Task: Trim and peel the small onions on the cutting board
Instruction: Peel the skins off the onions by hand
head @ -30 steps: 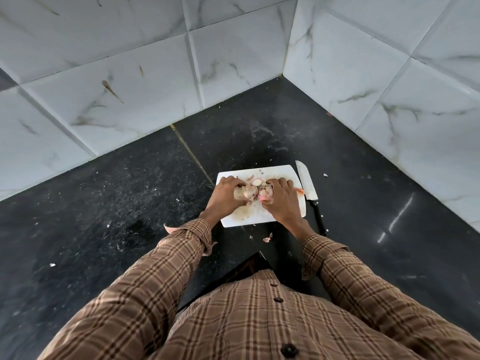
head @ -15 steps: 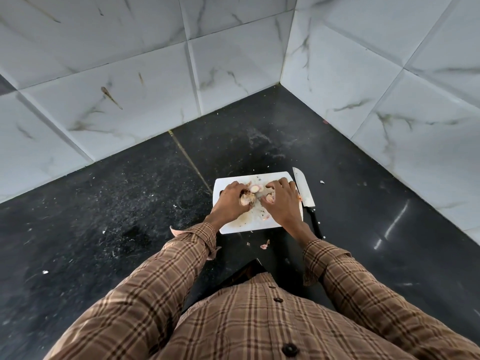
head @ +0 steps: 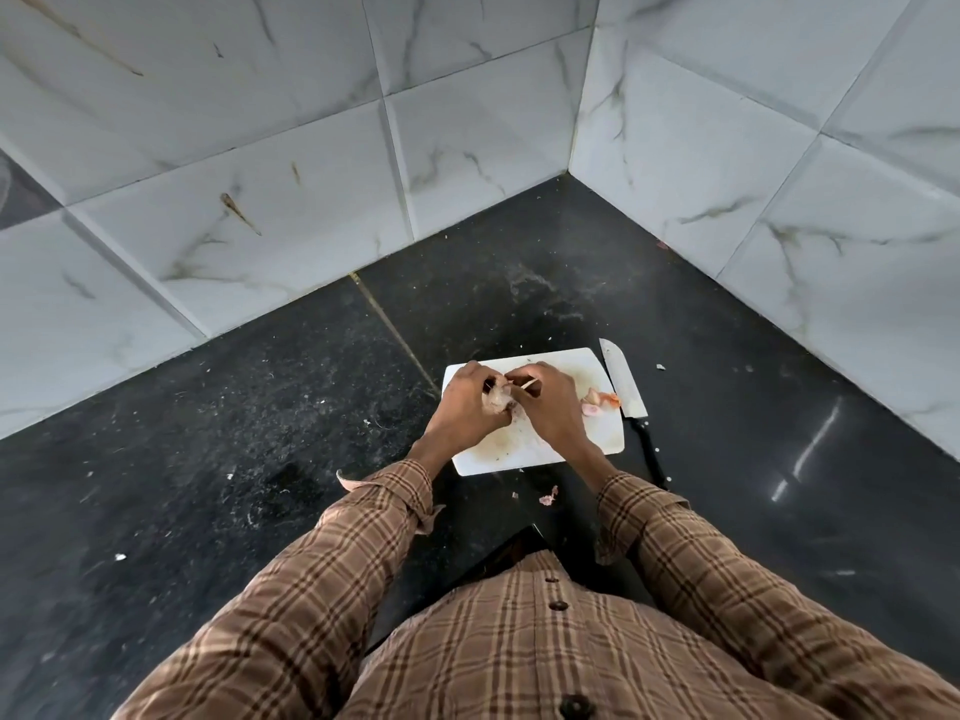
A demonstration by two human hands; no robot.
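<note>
A white cutting board point(head: 597, 371) lies on the black counter. Over its left part my left hand point(head: 465, 407) grips a small pale onion point(head: 497, 400). My right hand point(head: 550, 407) meets it from the right, its fingertips pinching a thin strip of the onion's skin. Pink and orange onion pieces point(head: 600, 401) sit on the board's right side. A knife point(head: 623, 379) lies along the board's right edge, blade pointing away, its dark handle toward me.
The black stone counter point(head: 260, 433) runs into a corner of white marble-tiled walls point(head: 467, 122). A pink peel scrap point(head: 548, 496) lies on the counter just in front of the board. Small white crumbs are scattered over the counter.
The two hands have come together on one onion over the board's left part. The pieces on the board's right side, hidden by my right hand before, now show.
</note>
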